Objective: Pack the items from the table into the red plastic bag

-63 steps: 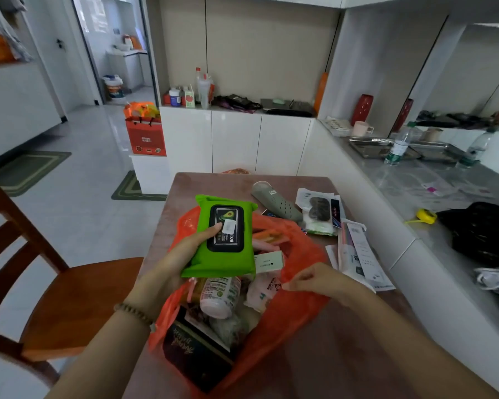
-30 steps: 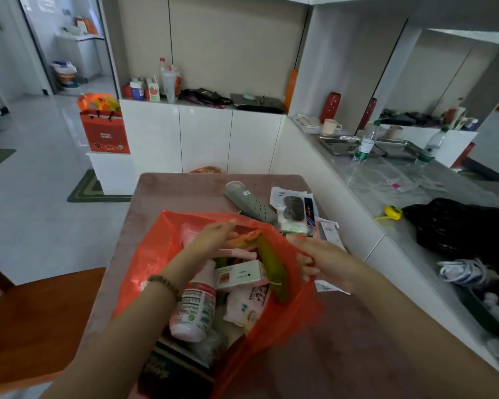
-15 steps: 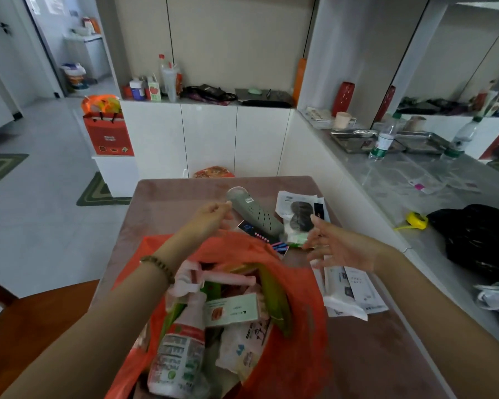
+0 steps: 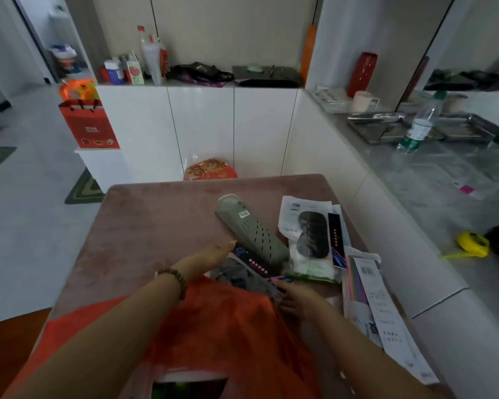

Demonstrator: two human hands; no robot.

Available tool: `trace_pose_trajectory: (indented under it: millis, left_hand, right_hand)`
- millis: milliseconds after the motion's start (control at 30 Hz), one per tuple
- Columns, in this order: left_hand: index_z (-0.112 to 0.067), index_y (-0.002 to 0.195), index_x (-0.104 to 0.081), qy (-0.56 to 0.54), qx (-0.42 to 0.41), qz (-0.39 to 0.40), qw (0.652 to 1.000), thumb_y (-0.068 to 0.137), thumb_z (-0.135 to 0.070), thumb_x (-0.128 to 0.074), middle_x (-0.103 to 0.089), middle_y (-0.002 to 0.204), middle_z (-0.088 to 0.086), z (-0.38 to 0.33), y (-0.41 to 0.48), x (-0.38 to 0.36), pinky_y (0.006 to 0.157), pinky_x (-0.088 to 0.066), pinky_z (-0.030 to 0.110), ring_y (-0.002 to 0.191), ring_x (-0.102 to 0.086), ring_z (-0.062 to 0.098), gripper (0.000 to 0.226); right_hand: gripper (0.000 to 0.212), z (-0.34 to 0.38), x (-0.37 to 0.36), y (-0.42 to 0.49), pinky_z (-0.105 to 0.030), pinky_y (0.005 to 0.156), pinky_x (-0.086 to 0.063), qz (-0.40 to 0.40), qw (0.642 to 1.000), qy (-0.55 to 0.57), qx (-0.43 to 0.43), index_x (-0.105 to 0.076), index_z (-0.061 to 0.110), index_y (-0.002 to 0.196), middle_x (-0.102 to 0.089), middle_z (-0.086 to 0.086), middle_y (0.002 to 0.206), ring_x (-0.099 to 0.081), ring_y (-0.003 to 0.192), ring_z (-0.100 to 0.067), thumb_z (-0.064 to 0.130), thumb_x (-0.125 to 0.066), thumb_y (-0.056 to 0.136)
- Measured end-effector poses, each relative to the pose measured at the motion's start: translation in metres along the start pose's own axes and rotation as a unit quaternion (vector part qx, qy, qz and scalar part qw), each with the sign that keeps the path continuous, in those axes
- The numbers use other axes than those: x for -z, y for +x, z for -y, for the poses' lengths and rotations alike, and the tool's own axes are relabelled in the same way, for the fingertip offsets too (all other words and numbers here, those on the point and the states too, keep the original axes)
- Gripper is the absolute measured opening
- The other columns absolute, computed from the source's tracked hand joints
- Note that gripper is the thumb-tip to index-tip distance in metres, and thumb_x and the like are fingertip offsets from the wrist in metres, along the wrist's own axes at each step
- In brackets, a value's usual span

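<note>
The red plastic bag (image 4: 228, 326) fills the near middle of the pink table (image 4: 156, 220), with a green pack showing at its mouth. Just beyond it lies a dark flat packet with pink dots (image 4: 252, 263) on a grey bundle (image 4: 236, 276). My left hand (image 4: 208, 259) stretches flat over the packet's left side, fingers straight. My right hand (image 4: 297, 299) touches the packet's near end with its fingertips. A grey-green perforated slipper (image 4: 254, 228) lies behind the packet. To its right lies a clear pack holding a black oval item (image 4: 311, 240).
Papers and thin packets (image 4: 372, 306) spread along the table's right edge. A grey counter (image 4: 429, 197) to the right carries a yellow tape measure (image 4: 473, 244), a water bottle (image 4: 418, 128) and metal trays. White cabinets stand behind the table. A wooden chair seat (image 4: 9, 349) is at lower left.
The green wipes pack has gone into the bag. Both hands left the bag's mouth and moved forward over the table to the dark packet beside the slipper.
</note>
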State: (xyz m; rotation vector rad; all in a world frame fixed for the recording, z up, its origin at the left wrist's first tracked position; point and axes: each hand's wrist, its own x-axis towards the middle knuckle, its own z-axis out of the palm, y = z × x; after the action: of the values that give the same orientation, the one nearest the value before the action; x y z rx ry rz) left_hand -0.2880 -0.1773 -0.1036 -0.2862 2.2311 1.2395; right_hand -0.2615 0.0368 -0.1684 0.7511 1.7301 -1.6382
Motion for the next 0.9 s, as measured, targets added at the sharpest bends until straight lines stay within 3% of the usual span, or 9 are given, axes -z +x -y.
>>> trace_pose_trajectory:
  millis: [67, 167, 300, 367, 467, 567, 667, 800, 900]
  left_hand:
    - [-0.008, 0.138, -0.044, -0.011, 0.042, 0.020, 0.999, 0.083, -0.074, -0.034, -0.041, 0.146, 0.008, 0.004, 0.010, 0.002, 0.111, -0.035, 0.043, 0.131, -0.043, 0.030, 0.087]
    - [-0.006, 0.139, -0.039, -0.012, 0.073, -0.008, 0.997, 0.096, -0.053, -0.029, -0.042, 0.140, 0.003, 0.003, 0.017, 0.000, 0.097, -0.043, 0.036, 0.121, -0.048, 0.028, 0.065]
    - [-0.010, 0.124, -0.052, -0.032, 0.023, -0.082, 0.996, 0.097, -0.052, -0.030, -0.051, 0.120, 0.008, -0.012, 0.030, -0.002, 0.094, -0.044, 0.035, 0.115, -0.051, 0.030, 0.055]
    - [-0.008, 0.107, -0.057, -0.076, -0.053, -0.123, 0.988, 0.098, -0.044, -0.034, -0.056, 0.105, 0.008, -0.028, 0.042, -0.010, 0.093, -0.045, 0.034, 0.099, -0.053, 0.025, 0.043]
    - [-0.012, 0.117, -0.052, -0.090, -0.135, -0.136, 0.977, 0.098, -0.041, -0.039, -0.058, 0.119, 0.009, -0.061, 0.060, -0.031, 0.093, -0.044, 0.035, 0.100, -0.054, 0.020, 0.038]
    - [-0.008, 0.133, -0.045, -0.010, -0.155, -0.102, 0.983, 0.097, -0.043, -0.040, -0.052, 0.134, 0.011, -0.082, 0.086, -0.055, 0.092, -0.041, 0.030, 0.109, -0.052, 0.019, 0.050]
    - [-0.007, 0.135, -0.043, 0.072, -0.186, -0.059, 0.978, 0.097, -0.040, -0.044, -0.050, 0.135, 0.008, -0.092, 0.116, -0.071, 0.100, -0.041, 0.033, 0.120, -0.051, 0.028, 0.051]
    - [-0.009, 0.134, -0.046, 0.208, -0.154, -0.062, 0.964, 0.093, -0.053, -0.041, -0.052, 0.135, 0.009, -0.096, 0.161, -0.084, 0.100, -0.045, 0.043, 0.115, -0.054, 0.030, 0.060]
    - [-0.002, 0.128, -0.048, 0.337, -0.079, -0.055, 0.936, 0.092, -0.061, -0.030, -0.055, 0.131, 0.015, -0.100, 0.190, -0.097, 0.101, -0.043, 0.043, 0.114, -0.054, 0.033, 0.072]
  right_hand:
    - [0.013, 0.001, -0.010, 0.007, -0.027, 0.072, -0.049, 0.027, 0.999, -0.035, 0.031, -0.061, 0.010, 0.093, -0.063, -0.007, 0.084, -0.059, 0.080, -0.019, 0.019, -0.066, 0.086]
    - [0.019, 0.019, -0.014, 0.010, -0.019, 0.067, -0.051, 0.017, 0.975, -0.111, 0.191, -0.069, 0.011, 0.102, -0.070, -0.005, 0.093, -0.066, 0.085, -0.017, 0.021, -0.064, 0.087]
    - [0.018, 0.058, 0.014, 0.000, -0.015, 0.059, -0.054, -0.077, 0.939, -0.012, 0.336, -0.068, 0.014, 0.103, -0.070, -0.002, 0.084, -0.066, 0.073, -0.011, 0.020, -0.065, 0.087]
    - [0.012, 0.065, 0.040, 0.007, -0.028, 0.069, -0.057, -0.137, 0.934, 0.061, 0.325, -0.067, 0.015, 0.096, -0.068, -0.002, 0.083, -0.065, 0.076, -0.017, 0.022, -0.065, 0.087]
    - [0.018, 0.059, 0.079, 0.027, -0.041, 0.079, -0.053, -0.224, 0.934, 0.064, 0.270, -0.068, 0.007, 0.099, -0.066, -0.006, 0.081, -0.063, 0.081, -0.026, 0.020, -0.065, 0.087]
    - [0.019, 0.052, 0.107, 0.045, -0.041, 0.074, -0.052, -0.223, 0.939, -0.126, 0.231, -0.067, 0.002, 0.094, -0.065, -0.012, 0.080, -0.063, 0.078, -0.030, 0.019, -0.069, 0.084]
    - [0.033, 0.061, 0.136, 0.061, -0.035, 0.067, -0.050, -0.281, 0.877, -0.305, 0.242, -0.061, 0.012, 0.083, -0.063, -0.007, 0.084, -0.063, 0.084, -0.028, 0.041, -0.076, 0.074]
    - [0.090, 0.082, 0.156, 0.080, -0.040, 0.098, -0.046, -0.279, 0.895, -0.303, 0.170, -0.045, -0.001, 0.132, -0.053, -0.018, 0.134, -0.053, 0.119, -0.034, 0.056, -0.073, 0.069]
    - [0.109, 0.098, 0.162, 0.096, -0.035, 0.100, -0.044, -0.218, 0.913, -0.329, 0.102, -0.029, -0.003, 0.141, -0.041, -0.018, 0.144, -0.048, 0.126, -0.032, 0.065, -0.070, 0.066]
